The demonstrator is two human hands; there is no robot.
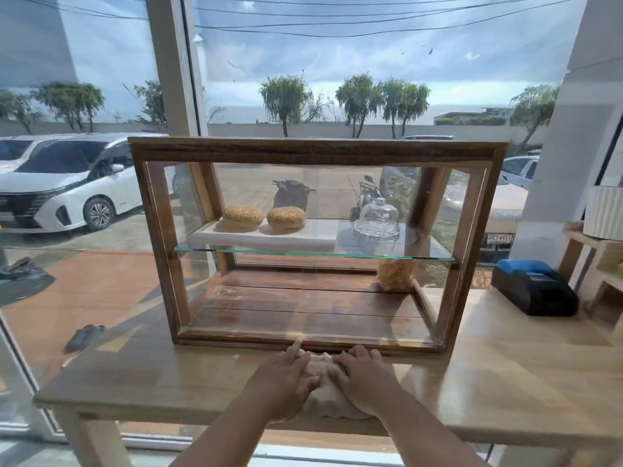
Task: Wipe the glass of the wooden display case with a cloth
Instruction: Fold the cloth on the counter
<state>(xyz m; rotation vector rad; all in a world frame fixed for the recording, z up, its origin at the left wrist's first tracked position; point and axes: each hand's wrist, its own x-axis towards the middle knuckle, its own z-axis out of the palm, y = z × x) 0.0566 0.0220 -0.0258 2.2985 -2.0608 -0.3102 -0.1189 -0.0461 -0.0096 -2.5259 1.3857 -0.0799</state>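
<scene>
Head camera looks down at a light wooden table that stands before a big window. On the table, in the middle, stands the wooden display case with glass on its near side, its left and right sides and its back. Inside it a glass shelf carries two round sesame breads on a white board at the left and a glass dome on a cut-glass stand at the right. Under the shelf, at the far right of the case floor, stands a jar with something yellowish in it.

Just near the bottom edge of the case, on the table, lies a beige cloth, crumpled in a heap. Both hands press on it from above. The left hand has its fingers curled on the left part of the cloth, with the forefinger stretched toward the case frame. The right hand lies with bent fingers over the right part of the cloth. The two hands almost touch each other.

At the right, far on the table, sits a small black and blue printer.
</scene>
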